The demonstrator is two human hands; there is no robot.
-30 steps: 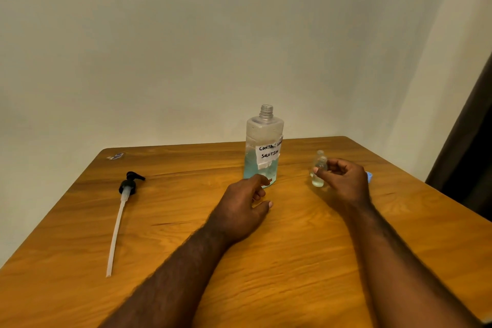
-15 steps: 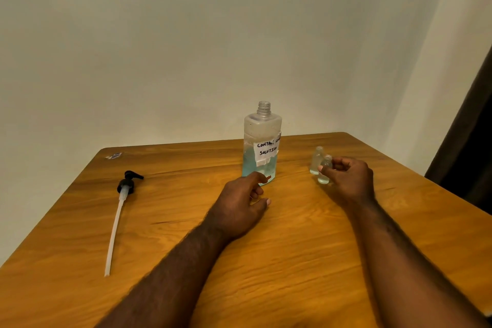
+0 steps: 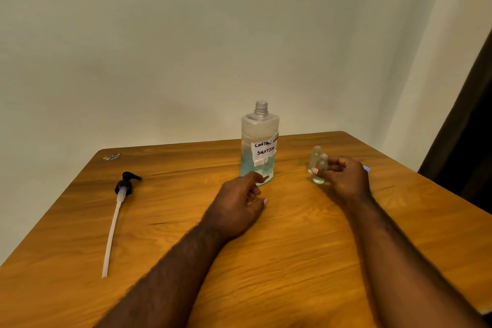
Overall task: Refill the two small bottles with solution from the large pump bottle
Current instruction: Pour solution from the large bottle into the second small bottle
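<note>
I see right hand (image 3: 346, 178) pinching a clear small bottle (image 3: 321, 169), part-hiding a blue object (image 3: 367, 168); left hand (image 3: 237, 205) loosely curled, empty.

A wooden counter (image 3: 292, 261) of warm orange-brown grain, its far corners rounded, stands in the corner of a room. Two plain cream walls (image 3: 159, 48) meet behind it. A dark brown strip (image 3: 474, 128), curtain or door, fills the right edge. The light is soft and warm.

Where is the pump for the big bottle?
In the head view the pump lies flat on the left of the table, well left of the large bottle and the left hand, tube toward the near edge.
</note>
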